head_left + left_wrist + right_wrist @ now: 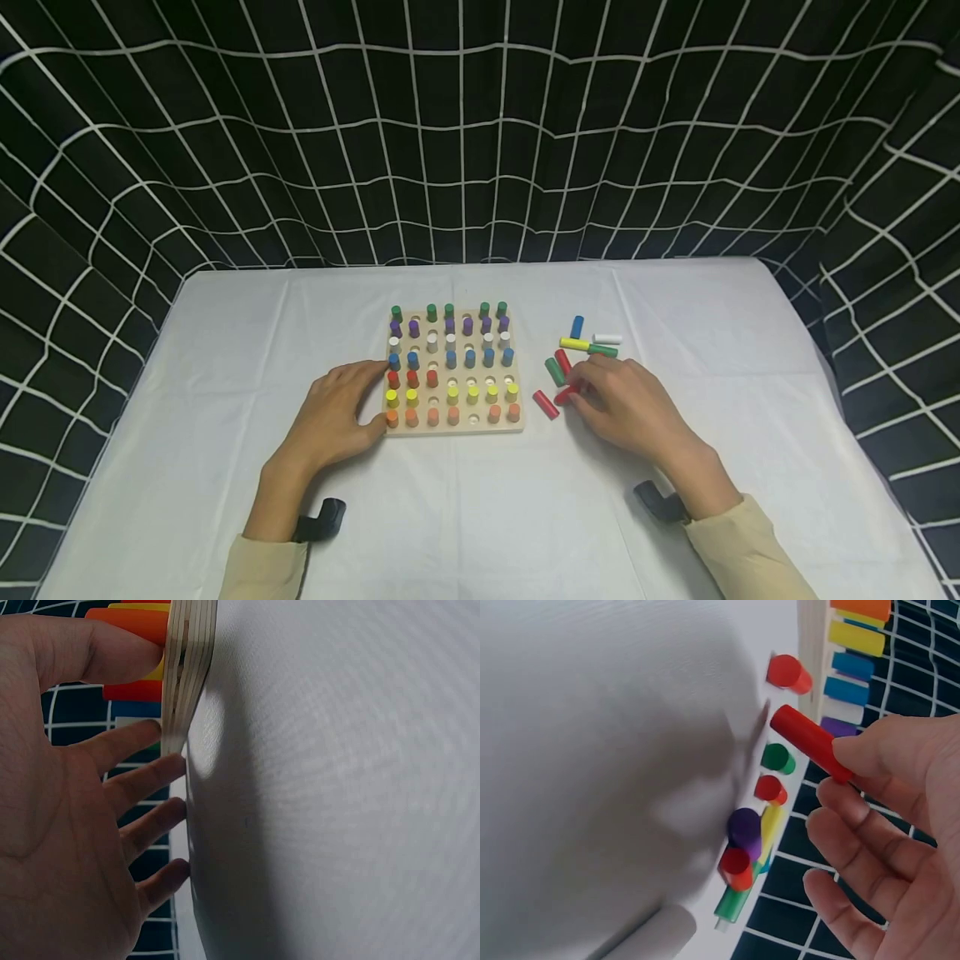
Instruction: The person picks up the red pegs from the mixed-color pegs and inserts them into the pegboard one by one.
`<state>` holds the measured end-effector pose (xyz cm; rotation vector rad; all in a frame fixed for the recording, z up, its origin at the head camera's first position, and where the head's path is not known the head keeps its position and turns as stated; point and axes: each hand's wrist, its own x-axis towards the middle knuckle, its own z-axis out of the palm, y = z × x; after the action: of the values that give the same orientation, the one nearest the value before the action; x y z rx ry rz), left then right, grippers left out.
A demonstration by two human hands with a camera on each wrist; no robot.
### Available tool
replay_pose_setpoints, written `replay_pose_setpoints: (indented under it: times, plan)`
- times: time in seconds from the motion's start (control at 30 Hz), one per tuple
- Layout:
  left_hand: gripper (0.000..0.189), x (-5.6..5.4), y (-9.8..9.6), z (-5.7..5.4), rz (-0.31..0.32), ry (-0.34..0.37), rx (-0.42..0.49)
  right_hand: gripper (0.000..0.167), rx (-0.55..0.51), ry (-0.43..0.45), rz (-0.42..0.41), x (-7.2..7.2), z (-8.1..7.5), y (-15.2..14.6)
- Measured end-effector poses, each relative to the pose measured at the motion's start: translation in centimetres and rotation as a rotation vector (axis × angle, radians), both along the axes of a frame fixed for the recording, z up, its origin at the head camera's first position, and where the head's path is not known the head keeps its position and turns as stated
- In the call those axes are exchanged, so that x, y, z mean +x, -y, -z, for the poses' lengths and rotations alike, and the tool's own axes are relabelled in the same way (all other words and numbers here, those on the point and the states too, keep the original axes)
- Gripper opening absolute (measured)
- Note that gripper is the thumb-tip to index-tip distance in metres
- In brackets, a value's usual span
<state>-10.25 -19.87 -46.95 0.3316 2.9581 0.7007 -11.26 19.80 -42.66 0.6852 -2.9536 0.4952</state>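
A wooden pegboard (454, 431) bears rows of coloured pegs: green and purple at the back, then white, blue, red, yellow and orange toward the front. Some of its holes stand bare. My left hand (330, 412) lies along the board's left side, thumb at the front corner near an orange peg (127, 626) and straight fingers spread at the edge. To the right of the board, my right hand (626, 404) pinches a red peg (810, 742) between thumb and forefinger, its other fingers loosely bent. Another red peg (546, 404) lies between this hand and the board.
Loose pegs lie right of the board: green (555, 372), yellow (574, 343), blue (577, 327) and white (607, 339) among them. A purple peg (745, 829) shows in the right wrist view. Dark grid-patterned cloth (465, 150) rises behind the white-covered table (465, 517).
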Motion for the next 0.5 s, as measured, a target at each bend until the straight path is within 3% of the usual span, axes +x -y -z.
replay_pose_setpoints:
  times: [0.5]
  plan:
    - [0.075,0.1,0.0,-0.2,-0.003,0.005,0.008,0.011,0.010,-0.043,-0.080,-1.8,-1.7,2.1]
